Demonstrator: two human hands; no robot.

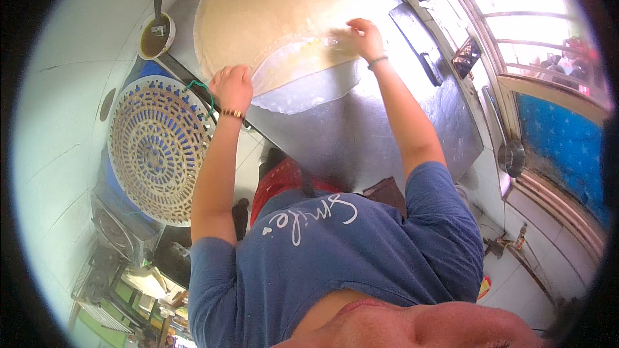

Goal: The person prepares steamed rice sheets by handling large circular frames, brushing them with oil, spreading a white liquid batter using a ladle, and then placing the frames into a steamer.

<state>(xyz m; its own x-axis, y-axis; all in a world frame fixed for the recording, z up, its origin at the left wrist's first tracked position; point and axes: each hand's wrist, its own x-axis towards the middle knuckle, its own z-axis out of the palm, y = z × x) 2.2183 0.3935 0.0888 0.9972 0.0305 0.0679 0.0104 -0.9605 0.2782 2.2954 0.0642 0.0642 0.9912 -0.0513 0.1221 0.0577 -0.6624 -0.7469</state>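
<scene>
A large, thin sheet of dough (271, 5) lies spread over the metal worktop (338, 140), its near part wet and shiny, with a paler, translucent layer at its near edge. My left hand (233, 88) is at the left edge of the sheet, fingers curled down; whether it pinches the dough is hard to tell. Over the right part of the sheet is my right hand (366, 38), thumb and forefinger curved towards each other, and no held thing shows between them. A bowl of yellowish liquid (154, 41) with a dark-handled brush or spatula in it stands at the left.
A round perforated plastic basket (154, 154) with green string stands left of the worktop. A wide blade with a black handle (416, 41) lies at the worktop's right edge. Farther right, a phone (466, 58) and a metal pan (511, 159) are by the window.
</scene>
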